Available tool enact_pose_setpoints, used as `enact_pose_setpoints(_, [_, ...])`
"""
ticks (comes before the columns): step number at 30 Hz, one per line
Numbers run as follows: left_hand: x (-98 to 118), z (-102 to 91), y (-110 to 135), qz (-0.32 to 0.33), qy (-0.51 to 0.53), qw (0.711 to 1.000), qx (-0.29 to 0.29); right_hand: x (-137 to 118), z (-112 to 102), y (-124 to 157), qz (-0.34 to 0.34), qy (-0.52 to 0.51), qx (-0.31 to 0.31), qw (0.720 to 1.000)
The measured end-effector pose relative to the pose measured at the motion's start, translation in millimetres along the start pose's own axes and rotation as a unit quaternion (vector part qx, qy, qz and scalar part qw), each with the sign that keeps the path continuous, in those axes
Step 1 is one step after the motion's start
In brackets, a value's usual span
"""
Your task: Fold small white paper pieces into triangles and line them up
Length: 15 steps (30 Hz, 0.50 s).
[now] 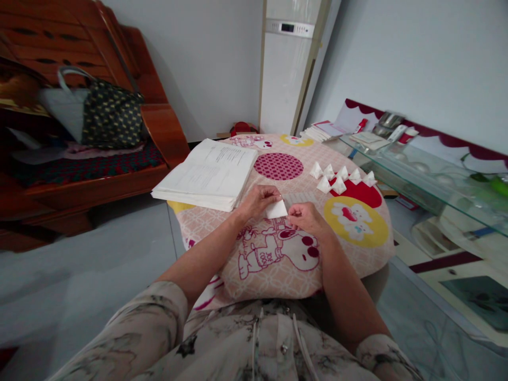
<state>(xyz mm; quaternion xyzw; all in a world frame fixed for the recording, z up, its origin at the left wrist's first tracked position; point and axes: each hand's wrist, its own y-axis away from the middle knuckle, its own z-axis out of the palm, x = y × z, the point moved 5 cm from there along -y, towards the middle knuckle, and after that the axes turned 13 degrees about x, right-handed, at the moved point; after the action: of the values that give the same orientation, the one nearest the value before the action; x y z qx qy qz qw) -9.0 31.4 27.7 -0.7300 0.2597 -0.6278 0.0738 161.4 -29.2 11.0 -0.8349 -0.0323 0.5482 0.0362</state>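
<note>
A small folded piece of white paper [275,210] is held just above the patterned tablecloth [230,264]. My left hand [260,201] pinches its upper left part, fingers closed. At its lower right corner, my right hand [307,218] grips the edge between thumb and fingertips. Beyond my left hand lies a thick stack of printed paper sheets [210,169], spread open. Several small folded paper pyramids [339,184] stand in two rows to the right of my hands.
A glass shelf [420,180] with several items runs along the table's right side. More papers [323,131] lie near the far edge. At the left is a wooden bench [159,127] with a black patterned bag [113,114]. A white floor-standing unit [288,74] stands behind.
</note>
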Motion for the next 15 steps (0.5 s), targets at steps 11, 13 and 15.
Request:
enact_pose_setpoints(11, [-14,-4.6,-5,-0.072,0.081,0.993,0.04,-5,4,-4,-0.006,-0.083,0.043,0.996])
enact_pose_setpoints(13, [-14,-3.2,-4,-0.08,0.09,0.992,0.037,-6,5,-4,-0.004,-0.084,0.052,0.995])
enact_pose_setpoints(15, [-13,-2.0,-4,-0.087,0.101,0.99,0.038,-6,6,-4,0.006,-0.085,0.061,0.995])
